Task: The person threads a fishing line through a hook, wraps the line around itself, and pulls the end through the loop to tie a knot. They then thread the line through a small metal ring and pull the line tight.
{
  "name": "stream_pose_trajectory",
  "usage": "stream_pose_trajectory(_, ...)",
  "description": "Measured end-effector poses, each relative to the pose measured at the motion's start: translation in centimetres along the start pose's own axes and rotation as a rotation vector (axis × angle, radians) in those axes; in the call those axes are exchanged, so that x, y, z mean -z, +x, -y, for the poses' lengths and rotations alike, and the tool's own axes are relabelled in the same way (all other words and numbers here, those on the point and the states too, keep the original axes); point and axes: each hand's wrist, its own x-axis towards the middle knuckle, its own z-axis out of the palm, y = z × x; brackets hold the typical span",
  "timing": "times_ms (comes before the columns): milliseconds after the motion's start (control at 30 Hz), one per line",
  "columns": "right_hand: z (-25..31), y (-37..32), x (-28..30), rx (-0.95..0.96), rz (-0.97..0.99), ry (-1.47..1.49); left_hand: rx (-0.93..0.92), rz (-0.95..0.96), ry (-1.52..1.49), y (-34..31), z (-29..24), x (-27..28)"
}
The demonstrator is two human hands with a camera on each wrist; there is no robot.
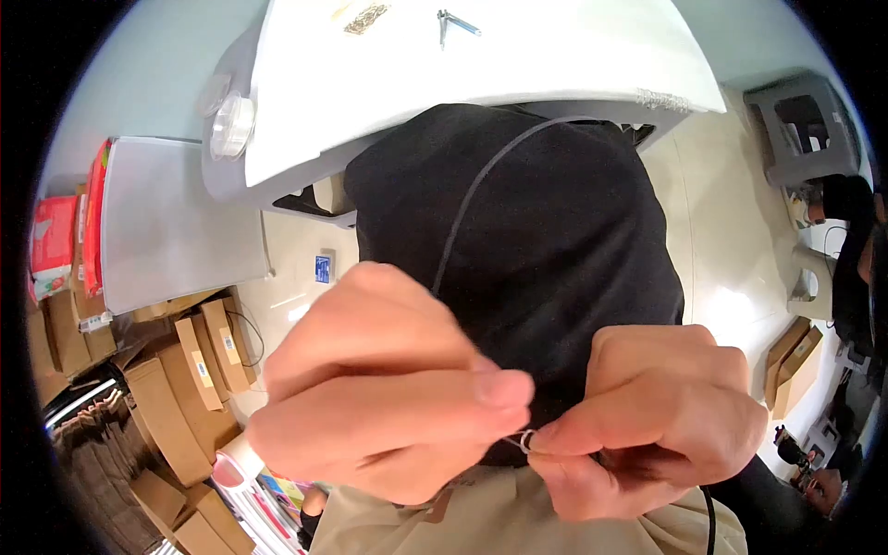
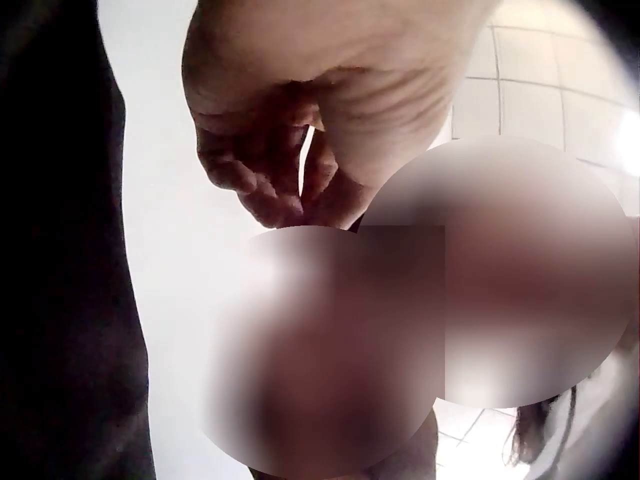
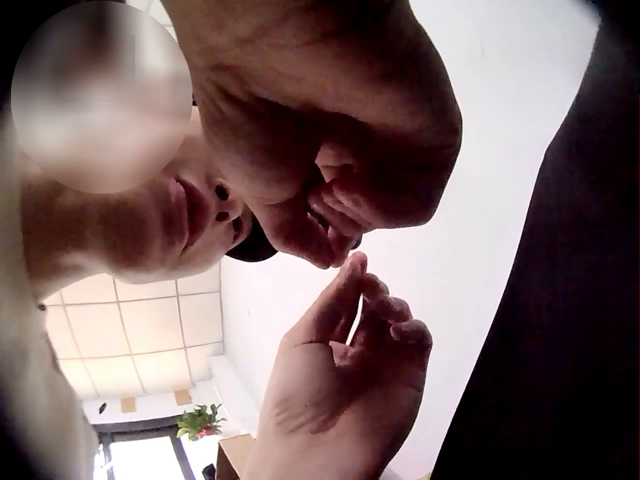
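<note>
In the head view, a small silvery ring (image 1: pixel 526 441) shows between the two hands. The right hand (image 1: pixel 647 425) pinches it between thumb and index finger. A thin strand (image 1: pixel 511 438) runs from the ring to the left hand (image 1: pixel 384 398), whose thumb and curled fingers pinch it. The fingertips of both hands lie close together above the lap. In the left wrist view the left hand (image 2: pixel 320 110) has its fingertips together; blur covers the area below. The right wrist view shows the right hand (image 3: pixel 340 130) just above the left hand (image 3: pixel 340 390), the ring not discernible.
A white-topped table (image 1: pixel 536 69) holds a small metal tool (image 1: pixel 453 26), a golden chain-like piece (image 1: pixel 366 18) and, at its left edge, a clear spool (image 1: pixel 231 126). Black cloth (image 1: pixel 546 213) covers the lap. Cardboard boxes (image 1: pixel 171 407) stand left; a grey stool (image 1: pixel 800 129) stands right.
</note>
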Motion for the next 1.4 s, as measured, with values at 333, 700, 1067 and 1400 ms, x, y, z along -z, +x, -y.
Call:
stream_pose_trajectory(333,-0.2,-1.0,0.8,0.030,-0.174,0.026,-0.020,0.021,-0.031,-0.4,-0.6,0.7)
stream_pose_trajectory(700,-0.5,-0.7,0.6,0.025,-0.107,-0.024,0.043,-0.134,0.308,-0.9,-1.1,0.9)
stream_pose_trajectory(1067,-1.2,-0.1,-0.2,0.143,-0.046,-0.105,-0.107,0.200,0.039,1.3,0.8,-0.2)
stream_pose_trajectory(1400,-1.1,-0.3,-0.4,0.109,-0.108,-0.100,0.065,-0.009,-0.052,1.2,-0.4,-0.7)
